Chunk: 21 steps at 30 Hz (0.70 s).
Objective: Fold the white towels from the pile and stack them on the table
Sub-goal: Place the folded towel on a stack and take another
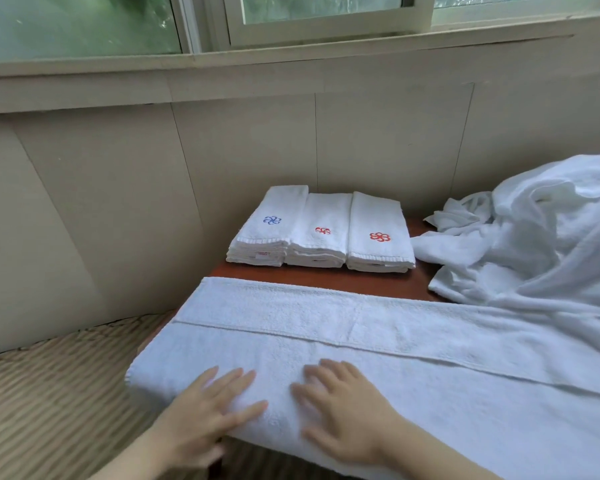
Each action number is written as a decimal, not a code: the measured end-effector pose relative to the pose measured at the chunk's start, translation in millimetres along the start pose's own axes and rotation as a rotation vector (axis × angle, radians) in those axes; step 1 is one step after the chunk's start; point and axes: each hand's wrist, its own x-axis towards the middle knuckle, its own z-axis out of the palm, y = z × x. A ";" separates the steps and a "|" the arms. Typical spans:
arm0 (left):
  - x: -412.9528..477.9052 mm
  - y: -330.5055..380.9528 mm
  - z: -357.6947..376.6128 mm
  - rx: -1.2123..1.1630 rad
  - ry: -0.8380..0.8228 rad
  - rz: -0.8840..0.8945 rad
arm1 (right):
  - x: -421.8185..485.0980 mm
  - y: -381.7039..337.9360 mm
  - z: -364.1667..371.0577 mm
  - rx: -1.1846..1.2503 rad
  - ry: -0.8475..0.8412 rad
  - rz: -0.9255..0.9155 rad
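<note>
A large white towel (pixel 378 337) lies folded lengthwise across the near part of the red-brown table (pixel 326 277). My left hand (pixel 205 410) lies flat on its near left end, fingers straight and spread. My right hand (pixel 340 407) presses flat beside it, a little to the right. At the back of the table stand three stacks of folded small white towels (pixel 321 230), one with a blue flower mark and two with red ones. A crumpled pile of white towels (pixel 534 237) fills the right side.
A beige panelled wall (pixel 222 150) rises right behind the table, with a window sill (pixel 291 53) above it. Left of the table and lower down is a ribbed woven surface (pixel 49 393). The spread towel overhangs the table's near and left edges.
</note>
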 end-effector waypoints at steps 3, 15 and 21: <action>-5.5 -10.6 -4.1 0.036 0.094 -0.073 | -6.8 -28.4 1.7 -0.163 -0.055 -0.070; -22.8 -91.0 -86.7 -0.478 0.293 -0.832 | -6.8 23.8 -40.6 -0.096 -0.003 0.545; 27.2 -139.9 -80.5 -1.180 0.393 -0.916 | 27.5 128.8 -56.5 0.142 0.050 0.796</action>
